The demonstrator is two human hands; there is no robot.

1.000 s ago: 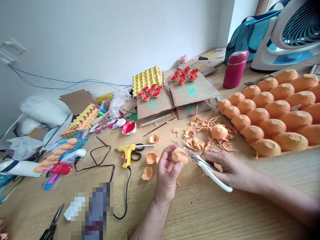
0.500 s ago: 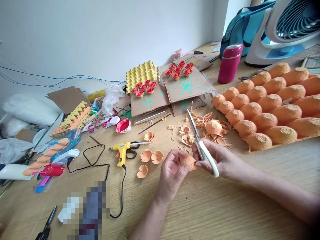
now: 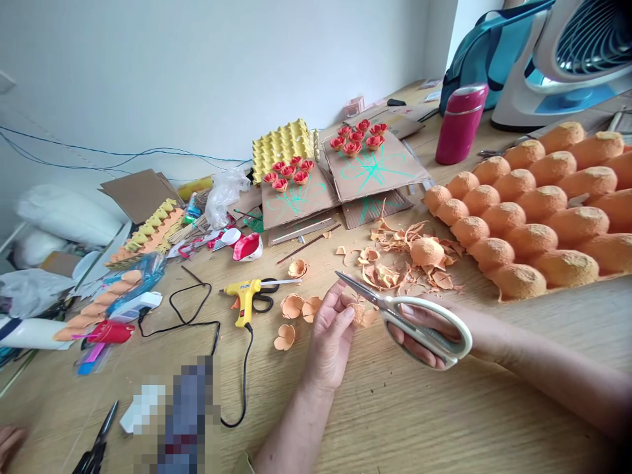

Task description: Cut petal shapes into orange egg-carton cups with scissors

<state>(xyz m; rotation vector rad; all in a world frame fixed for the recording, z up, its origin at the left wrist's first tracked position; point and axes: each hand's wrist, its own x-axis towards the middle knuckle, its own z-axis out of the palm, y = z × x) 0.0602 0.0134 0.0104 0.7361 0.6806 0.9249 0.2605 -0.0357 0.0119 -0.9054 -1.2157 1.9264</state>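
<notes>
Between the thumb and fingers of my left hand [image 3: 332, 336] is a small orange egg-carton cup [image 3: 363, 315], cut into petals. My right hand [image 3: 419, 329] grips white-handled scissors [image 3: 424, 322], its fingers through the loops. The blades point up and left, lying above the cup and close to my left fingertips; they look nearly closed. Left of my left hand sit several cut petal cups [image 3: 285, 337]. Beyond the scissors lies a heap of orange carton scraps [image 3: 390, 273] with an uncut cup [image 3: 427, 253] among them.
A large orange egg tray [image 3: 523, 243] takes up the right side. A yellow glue gun [image 3: 244, 299] with its cord lies left of centre. Cardboard sheets with red flowers [image 3: 375, 174] stand behind. At lower left are black scissors [image 3: 101, 434] and part of another person's hand [image 3: 10, 441].
The scissors have turned from pointing up and away to pointing left across the cup, as my right hand rotated. My left hand still holds the cup. Part of another person's hand shows more at lower left.
</notes>
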